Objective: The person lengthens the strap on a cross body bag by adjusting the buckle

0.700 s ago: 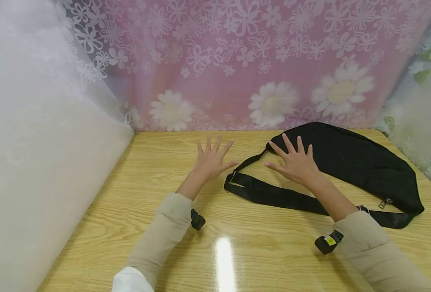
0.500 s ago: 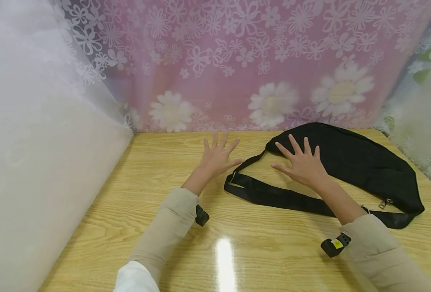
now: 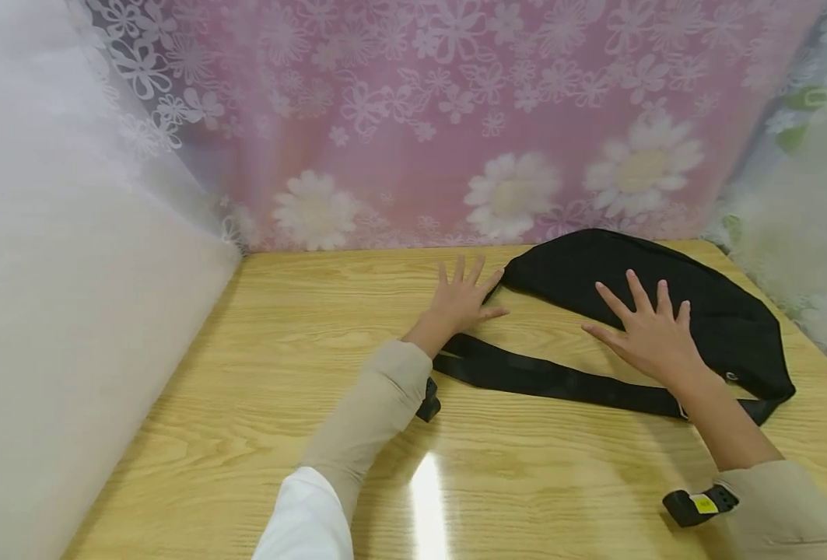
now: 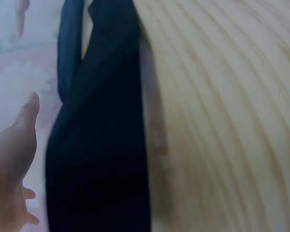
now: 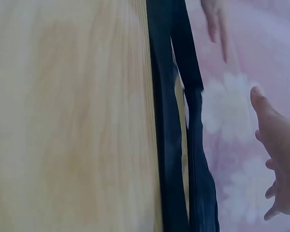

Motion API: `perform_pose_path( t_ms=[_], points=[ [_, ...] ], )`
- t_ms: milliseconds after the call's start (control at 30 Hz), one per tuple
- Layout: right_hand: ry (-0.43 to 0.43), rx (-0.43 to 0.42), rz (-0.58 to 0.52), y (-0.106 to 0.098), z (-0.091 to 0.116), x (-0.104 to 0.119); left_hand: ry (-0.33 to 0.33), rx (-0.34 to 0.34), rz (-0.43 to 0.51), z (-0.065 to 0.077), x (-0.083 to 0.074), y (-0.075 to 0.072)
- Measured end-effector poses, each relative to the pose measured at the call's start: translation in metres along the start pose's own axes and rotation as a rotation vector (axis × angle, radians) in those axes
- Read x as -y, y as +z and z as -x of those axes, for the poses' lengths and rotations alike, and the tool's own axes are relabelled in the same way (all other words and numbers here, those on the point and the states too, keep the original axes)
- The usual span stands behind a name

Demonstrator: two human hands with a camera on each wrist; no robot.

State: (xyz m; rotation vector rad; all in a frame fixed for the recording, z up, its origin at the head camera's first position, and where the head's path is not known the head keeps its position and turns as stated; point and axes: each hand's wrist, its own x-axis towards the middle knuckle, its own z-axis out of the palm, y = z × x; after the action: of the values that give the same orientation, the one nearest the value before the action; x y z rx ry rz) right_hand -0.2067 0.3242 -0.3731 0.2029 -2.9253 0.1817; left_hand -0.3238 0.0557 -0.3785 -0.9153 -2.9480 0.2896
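A black sling bag (image 3: 637, 280) lies flat on the wooden table, its strap (image 3: 560, 377) looped toward the left and front. My left hand (image 3: 458, 303) hovers with spread fingers over the strap's left end, hiding the buckle there. With fingers also spread, my right hand (image 3: 654, 334) is held over the bag's front edge and the gap inside the strap loop. Neither hand grips anything. The left wrist view has the strap (image 4: 96, 145) close up, with the left hand (image 4: 12, 154) beside it. In the right wrist view, the right hand (image 5: 282, 154) appears apart from the bag.
The wooden table (image 3: 259, 389) runs back to a pink floral curtain (image 3: 385, 155). A whitish sheet (image 3: 91, 272) borders the left side, and a pale patterned one (image 3: 826, 218) the right. Black wrist cameras sit under both sleeves.
Both hands have moved to the right, fingers still spread. The left hand now covers the strap's left end. The bag has stayed in place on the table, while the head view has shifted slightly.
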Motion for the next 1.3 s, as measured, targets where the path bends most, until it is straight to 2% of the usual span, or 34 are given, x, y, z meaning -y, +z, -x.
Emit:
perform_pose_path(
  t_ms=[167,300,500,567,700,833,1067,1167,1300],
  points=[
    [0.096,0.015,-0.009,-0.006,0.024,-0.035,0.014,0.017,0.060,-0.013,-0.014,0.015],
    [0.183,0.072,-0.026,-0.007,0.046,-0.068,0.007,0.037,0.081,-0.016,-0.019,0.028],
    [0.337,0.203,-0.051,0.001,0.068,-0.107,-0.001,0.013,0.095,-0.011,-0.012,0.040],
    [0.362,0.245,-0.066,0.005,0.072,-0.116,-0.001,0.012,0.095,-0.010,-0.009,0.042],
    [0.270,0.290,-0.062,0.012,0.074,-0.126,0.001,0.025,0.096,-0.004,-0.006,0.044],
    [0.170,0.276,-0.043,0.016,0.072,-0.128,0.006,0.041,0.121,0.008,-0.003,0.044],
    [0.106,0.252,-0.040,0.020,0.061,-0.120,-0.031,0.069,0.145,0.035,0.000,0.042],
    [0.044,0.246,-0.006,0.022,0.056,-0.116,-0.049,0.070,0.188,0.047,0.000,0.043],
    [0.024,0.238,-0.012,0.024,0.050,-0.112,-0.049,0.071,0.277,0.065,-0.002,0.045]
  ],
)
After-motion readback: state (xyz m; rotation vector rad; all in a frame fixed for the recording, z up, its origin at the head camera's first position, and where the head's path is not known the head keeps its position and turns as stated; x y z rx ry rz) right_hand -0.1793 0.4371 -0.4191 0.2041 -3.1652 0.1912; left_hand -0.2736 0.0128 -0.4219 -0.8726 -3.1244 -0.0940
